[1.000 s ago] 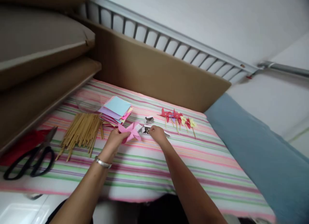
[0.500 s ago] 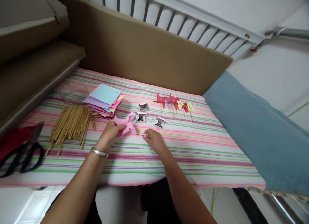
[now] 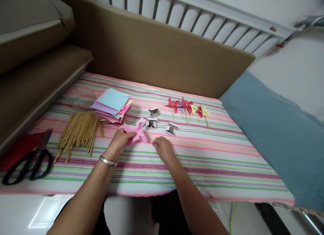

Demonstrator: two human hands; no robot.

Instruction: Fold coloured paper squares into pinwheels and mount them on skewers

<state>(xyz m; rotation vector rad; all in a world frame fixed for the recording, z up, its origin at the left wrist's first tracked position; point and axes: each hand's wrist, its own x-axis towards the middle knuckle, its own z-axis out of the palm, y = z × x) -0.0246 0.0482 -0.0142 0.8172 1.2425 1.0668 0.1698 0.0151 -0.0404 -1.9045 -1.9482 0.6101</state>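
Observation:
A pink paper pinwheel head (image 3: 138, 133) with folded blades is pinched at its near left side by my left hand (image 3: 118, 143), which wears a silver bangle. Just to its right, my right hand (image 3: 164, 149) has thumb and fingertips pressed together, apart from the paper; whatever is between them is too small to make out. Beyond my hands stand small white open boxes, one box (image 3: 151, 124) and another box (image 3: 171, 129) with dark metallic bits inside. A third box (image 3: 153, 112) sits behind them.
Left of my hands lie a pile of thin wooden sticks (image 3: 79, 131), a stack of coloured paper squares (image 3: 113, 99) and dark-handled scissors (image 3: 43, 160). Several pinwheels on sticks (image 3: 186, 105) lie at the back right. A brown board (image 3: 157, 53) rises behind the striped cloth (image 3: 215, 160).
The view has shifted slightly, so everything sits a little further right. My left hand keeps the pinwheel head. The small item seen earlier at my right fingertips is now hardly visible.

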